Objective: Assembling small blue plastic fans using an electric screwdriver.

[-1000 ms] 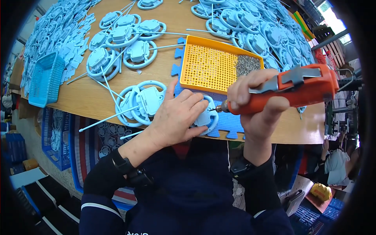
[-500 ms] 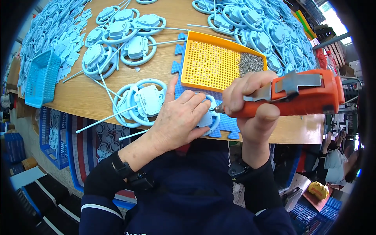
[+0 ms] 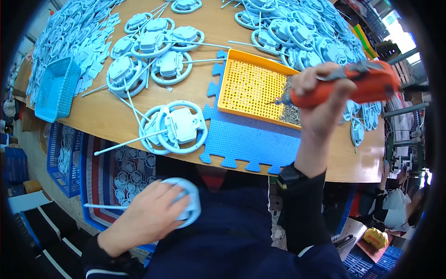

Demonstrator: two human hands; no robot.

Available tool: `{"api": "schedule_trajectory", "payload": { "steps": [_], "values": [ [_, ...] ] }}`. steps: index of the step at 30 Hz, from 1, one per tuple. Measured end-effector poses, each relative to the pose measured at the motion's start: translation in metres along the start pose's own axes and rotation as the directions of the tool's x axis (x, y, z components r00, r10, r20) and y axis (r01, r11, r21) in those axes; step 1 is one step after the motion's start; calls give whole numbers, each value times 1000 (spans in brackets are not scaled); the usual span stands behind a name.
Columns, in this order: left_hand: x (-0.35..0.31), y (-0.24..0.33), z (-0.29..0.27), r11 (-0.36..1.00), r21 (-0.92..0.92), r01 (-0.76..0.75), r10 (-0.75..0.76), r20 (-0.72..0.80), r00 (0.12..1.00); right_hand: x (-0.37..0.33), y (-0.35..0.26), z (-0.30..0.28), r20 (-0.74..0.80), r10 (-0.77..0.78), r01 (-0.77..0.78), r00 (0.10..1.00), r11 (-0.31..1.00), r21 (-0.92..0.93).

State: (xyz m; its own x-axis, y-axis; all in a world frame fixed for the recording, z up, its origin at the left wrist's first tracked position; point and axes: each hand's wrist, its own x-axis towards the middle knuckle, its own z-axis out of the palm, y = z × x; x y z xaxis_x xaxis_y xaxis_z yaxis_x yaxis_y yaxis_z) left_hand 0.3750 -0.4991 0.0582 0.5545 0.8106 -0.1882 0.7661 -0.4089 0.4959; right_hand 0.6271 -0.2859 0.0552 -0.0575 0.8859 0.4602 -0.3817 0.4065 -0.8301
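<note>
My left hand [image 3: 147, 215] is closed around a light blue ring-shaped plastic part [image 3: 192, 204] with a long thin rod, held off the table's near edge above a lined crate. My right hand [image 3: 320, 95] grips an orange-red electric screwdriver [image 3: 357, 88]. Its bit points left, over the yellow perforated tray [image 3: 224, 88], near a heap of small metal screws [image 3: 290, 115]. That tray rests on a blue foam mat [image 3: 251, 139]. Two similar ring parts [image 3: 182, 126] overlap on the table left of the mat.
More ring parts [image 3: 151, 42] lie behind, with large piles [image 3: 302, 35] at the back right and far left. A light blue basket [image 3: 58, 90] stands at the left edge. Below the table, a blue crate [image 3: 88, 186] holds more parts. A person [image 3: 397, 200] sits at the right.
My left hand has carried the ring part off the mat, down and left past the table edge. My right hand has lifted the screwdriver away, up toward the screws.
</note>
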Motion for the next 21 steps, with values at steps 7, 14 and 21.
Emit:
{"api": "schedule_trajectory", "payload": {
  "steps": [7, 14, 21],
  "values": [
    [-21, -4, 1, 995, -66, 76, -75, 17, 997, 21, 36, -2, -17, -7, 7, 1000, 1000, 22],
    [65, -38, -20, 934, 215, 286, -158, -470, 869, 21, 44, -3, 35, 43, -43, 998, 999, -12],
    [83, -52, -13, 926, 250, 284, -118, -523, 844, 18, 39, -3, 8, 33, -32, 999, 998, -46]
  ]
}}
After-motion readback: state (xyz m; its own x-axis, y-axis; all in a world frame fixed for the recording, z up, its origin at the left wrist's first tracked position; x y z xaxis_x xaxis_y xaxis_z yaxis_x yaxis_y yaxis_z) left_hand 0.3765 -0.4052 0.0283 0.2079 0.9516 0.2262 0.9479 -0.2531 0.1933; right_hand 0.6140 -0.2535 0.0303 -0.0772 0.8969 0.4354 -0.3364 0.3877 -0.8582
